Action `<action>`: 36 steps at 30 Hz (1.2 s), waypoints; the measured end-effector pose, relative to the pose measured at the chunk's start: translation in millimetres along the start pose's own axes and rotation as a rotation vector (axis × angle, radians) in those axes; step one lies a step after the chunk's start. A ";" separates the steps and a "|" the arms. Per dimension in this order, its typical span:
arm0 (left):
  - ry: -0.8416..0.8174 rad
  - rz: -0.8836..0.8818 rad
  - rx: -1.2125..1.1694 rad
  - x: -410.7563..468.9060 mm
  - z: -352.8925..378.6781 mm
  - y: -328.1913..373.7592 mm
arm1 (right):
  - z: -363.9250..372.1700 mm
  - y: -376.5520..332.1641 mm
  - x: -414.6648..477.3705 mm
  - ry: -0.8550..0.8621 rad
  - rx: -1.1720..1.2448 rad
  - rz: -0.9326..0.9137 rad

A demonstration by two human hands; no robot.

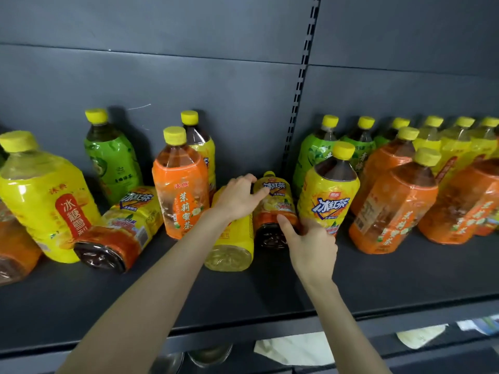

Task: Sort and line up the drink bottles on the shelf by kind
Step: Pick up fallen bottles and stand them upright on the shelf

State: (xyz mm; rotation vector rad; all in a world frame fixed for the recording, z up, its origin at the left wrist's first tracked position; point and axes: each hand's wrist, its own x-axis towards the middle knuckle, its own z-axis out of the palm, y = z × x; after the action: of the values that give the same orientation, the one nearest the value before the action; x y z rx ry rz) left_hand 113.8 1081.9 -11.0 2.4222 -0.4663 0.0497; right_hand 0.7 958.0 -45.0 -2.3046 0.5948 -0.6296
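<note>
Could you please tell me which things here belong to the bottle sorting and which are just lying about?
Job: fallen iced-tea bottle, gripped by left hand and right hand; fallen yellow bottle; left fallen bottle; standing bottles; shelf.
Lying about: white papers and metal bowls below the shelf.

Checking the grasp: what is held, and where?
The left hand grips the lying iced-tea bottle near its shoulder; the right hand touches its lower part, grip unclear.

On shelf [391, 276], lying bottles [274, 191] mid, upright bottles [179, 182] L & R
</note>
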 end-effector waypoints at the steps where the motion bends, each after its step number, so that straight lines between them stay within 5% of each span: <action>1: -0.033 -0.015 0.039 7.5 0.7 -1.3 | 0.3 0.7 1.1 -0.016 -0.006 0.017; 8: -0.200 -0.056 0.316 38.6 8.9 -5.3 | -2.5 9.6 8.2 -0.093 0.068 0.052; 20: -0.300 -0.186 0.068 45.6 -1.6 6.8 | 0.6 20.3 7.5 -0.148 0.305 0.005; 36: 0.193 0.093 -0.553 -33.7 -3.7 13.5 | -3.3 50.7 -11.3 -0.223 0.629 -0.152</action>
State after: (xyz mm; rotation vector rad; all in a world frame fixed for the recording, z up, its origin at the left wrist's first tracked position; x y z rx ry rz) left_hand 78.0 1085.3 -5.0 1.8331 -0.4357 0.1702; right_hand -22.3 928.6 -81.3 -1.7944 0.0880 -0.5252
